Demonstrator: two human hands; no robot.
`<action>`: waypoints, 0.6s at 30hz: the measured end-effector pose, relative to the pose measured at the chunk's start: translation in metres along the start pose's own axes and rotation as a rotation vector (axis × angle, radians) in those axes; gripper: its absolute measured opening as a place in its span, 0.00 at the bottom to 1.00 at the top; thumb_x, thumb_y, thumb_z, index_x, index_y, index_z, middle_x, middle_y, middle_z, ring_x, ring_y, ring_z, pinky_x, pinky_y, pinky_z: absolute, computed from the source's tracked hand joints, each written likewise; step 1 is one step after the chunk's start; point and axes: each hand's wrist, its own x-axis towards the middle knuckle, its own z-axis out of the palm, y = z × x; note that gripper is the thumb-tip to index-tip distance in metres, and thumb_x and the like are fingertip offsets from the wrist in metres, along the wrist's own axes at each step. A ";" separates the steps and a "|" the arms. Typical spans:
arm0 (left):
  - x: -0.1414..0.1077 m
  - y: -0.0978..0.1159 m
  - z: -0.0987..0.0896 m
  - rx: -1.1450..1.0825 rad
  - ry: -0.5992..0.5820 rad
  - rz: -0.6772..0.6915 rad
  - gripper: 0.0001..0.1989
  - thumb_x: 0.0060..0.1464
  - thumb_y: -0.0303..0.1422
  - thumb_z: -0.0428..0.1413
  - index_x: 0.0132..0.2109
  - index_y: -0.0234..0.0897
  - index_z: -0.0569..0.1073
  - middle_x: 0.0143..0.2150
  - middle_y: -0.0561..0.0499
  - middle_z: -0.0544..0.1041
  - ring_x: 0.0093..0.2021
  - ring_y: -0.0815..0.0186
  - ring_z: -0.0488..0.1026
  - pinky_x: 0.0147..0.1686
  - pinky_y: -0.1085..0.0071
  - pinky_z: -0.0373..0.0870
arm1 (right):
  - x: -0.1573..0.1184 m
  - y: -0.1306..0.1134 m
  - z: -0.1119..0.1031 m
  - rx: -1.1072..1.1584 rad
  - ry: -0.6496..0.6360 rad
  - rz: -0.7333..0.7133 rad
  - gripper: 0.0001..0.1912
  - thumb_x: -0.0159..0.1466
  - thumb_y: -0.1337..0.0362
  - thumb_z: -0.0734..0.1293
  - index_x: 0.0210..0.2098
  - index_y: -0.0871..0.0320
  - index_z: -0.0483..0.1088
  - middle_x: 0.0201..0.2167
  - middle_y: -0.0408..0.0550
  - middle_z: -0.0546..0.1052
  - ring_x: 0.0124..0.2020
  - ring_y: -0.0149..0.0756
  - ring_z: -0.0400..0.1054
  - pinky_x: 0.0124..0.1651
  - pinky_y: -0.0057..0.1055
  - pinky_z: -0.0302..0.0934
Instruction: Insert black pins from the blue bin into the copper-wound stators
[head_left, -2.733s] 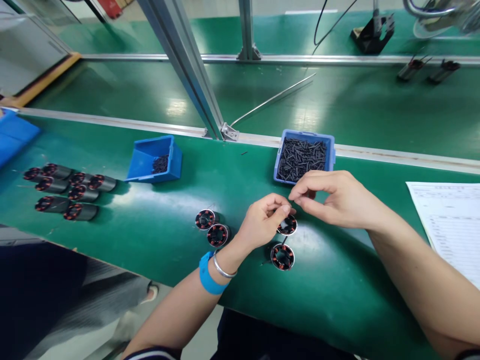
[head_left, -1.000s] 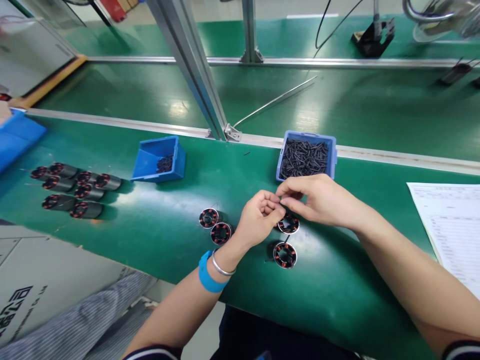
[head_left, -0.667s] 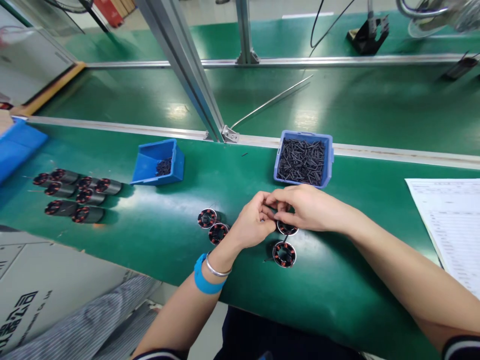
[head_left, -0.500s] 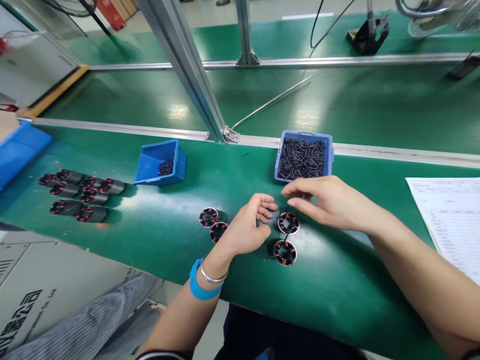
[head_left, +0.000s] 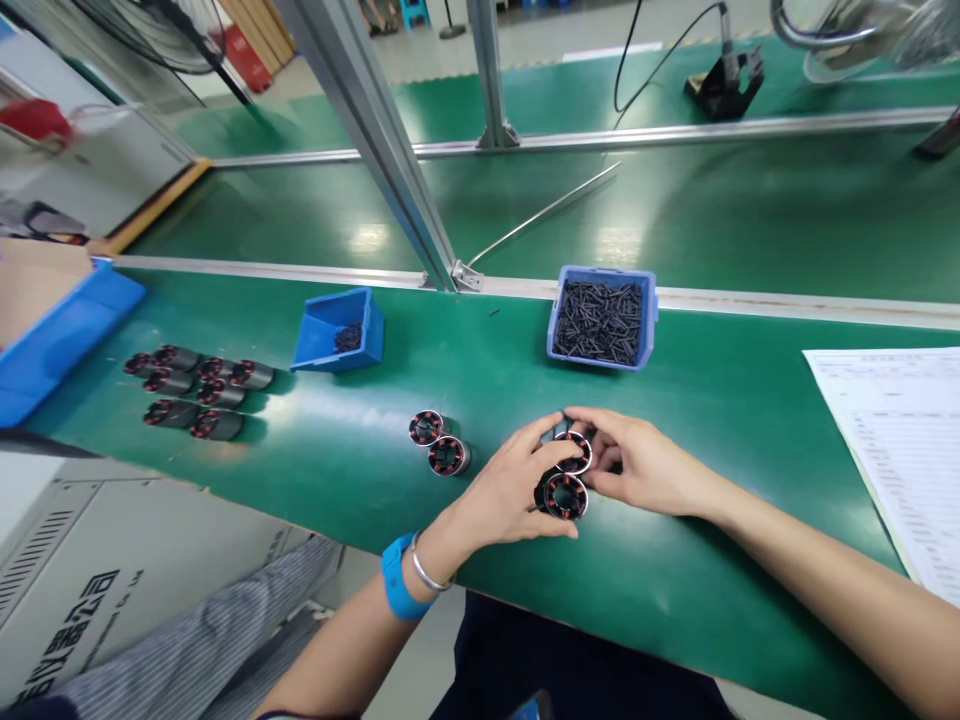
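Ok so both hands had just dropped back onto the work: my left hand (head_left: 517, 485) wrapped around the near stator (head_left: 566, 514) and far stator (head_left: 579, 465), my right hand (head_left: 637, 465) gripping the far one. Their gap had closed, so I guess I was handling them as a pair, right of centre on the tabletop (head_left: 660, 590). The cabinet (head_left: 150, 540), near left, read "Co Ltd" plus Chinese characters; the printed sheet (head_left: 892, 430), right, was too small to read.
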 end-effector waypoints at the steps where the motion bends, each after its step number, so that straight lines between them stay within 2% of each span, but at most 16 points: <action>1: 0.001 0.000 -0.001 0.020 -0.006 -0.001 0.38 0.45 0.48 0.67 0.59 0.42 0.64 0.65 0.37 0.62 0.69 0.47 0.54 0.63 0.50 0.60 | 0.001 0.001 0.000 0.031 0.005 0.019 0.35 0.56 0.68 0.67 0.63 0.62 0.58 0.39 0.49 0.75 0.31 0.32 0.73 0.36 0.34 0.73; 3: 0.001 0.000 -0.001 0.061 0.002 -0.002 0.36 0.45 0.49 0.66 0.57 0.41 0.65 0.64 0.37 0.65 0.67 0.47 0.59 0.61 0.51 0.62 | 0.002 0.004 0.000 0.088 0.007 0.039 0.35 0.57 0.67 0.67 0.63 0.63 0.57 0.31 0.44 0.76 0.30 0.33 0.73 0.37 0.35 0.73; 5: 0.001 -0.001 0.000 0.078 0.032 0.014 0.33 0.45 0.49 0.66 0.54 0.40 0.66 0.60 0.38 0.68 0.64 0.48 0.62 0.60 0.52 0.63 | 0.002 0.008 0.000 0.126 0.004 0.031 0.34 0.58 0.67 0.67 0.63 0.63 0.59 0.29 0.44 0.76 0.30 0.33 0.73 0.39 0.37 0.73; 9: -0.003 0.001 0.004 0.079 0.115 0.003 0.30 0.42 0.47 0.68 0.47 0.38 0.67 0.54 0.38 0.72 0.62 0.49 0.65 0.61 0.55 0.64 | 0.000 0.016 0.003 0.215 0.048 0.000 0.30 0.59 0.66 0.67 0.60 0.61 0.60 0.41 0.53 0.78 0.32 0.32 0.73 0.42 0.38 0.73; 11: -0.010 0.008 -0.003 0.086 0.157 -0.033 0.30 0.40 0.45 0.69 0.47 0.38 0.66 0.55 0.38 0.71 0.61 0.49 0.65 0.60 0.55 0.64 | -0.002 0.020 0.005 0.247 0.070 -0.003 0.27 0.60 0.64 0.66 0.58 0.60 0.61 0.42 0.55 0.77 0.35 0.34 0.73 0.43 0.39 0.73; 14: -0.021 0.024 -0.038 0.137 0.274 -0.071 0.31 0.39 0.45 0.70 0.46 0.39 0.66 0.53 0.41 0.72 0.58 0.51 0.68 0.57 0.57 0.66 | -0.004 0.024 0.007 0.240 0.067 -0.016 0.21 0.63 0.62 0.65 0.54 0.59 0.64 0.33 0.50 0.76 0.42 0.39 0.74 0.47 0.40 0.72; 16: -0.023 0.031 -0.078 0.205 0.370 -0.137 0.29 0.41 0.45 0.69 0.46 0.40 0.67 0.51 0.43 0.74 0.54 0.54 0.71 0.53 0.60 0.69 | -0.005 0.027 0.008 0.199 0.062 -0.015 0.18 0.64 0.61 0.64 0.53 0.57 0.65 0.34 0.50 0.76 0.40 0.39 0.73 0.44 0.39 0.72; 18: -0.016 0.028 -0.128 0.285 0.464 -0.299 0.28 0.41 0.45 0.69 0.46 0.40 0.68 0.46 0.47 0.75 0.45 0.58 0.74 0.47 0.62 0.71 | -0.005 0.030 0.010 0.163 0.060 0.000 0.17 0.65 0.59 0.63 0.52 0.55 0.67 0.39 0.52 0.76 0.33 0.36 0.72 0.39 0.38 0.72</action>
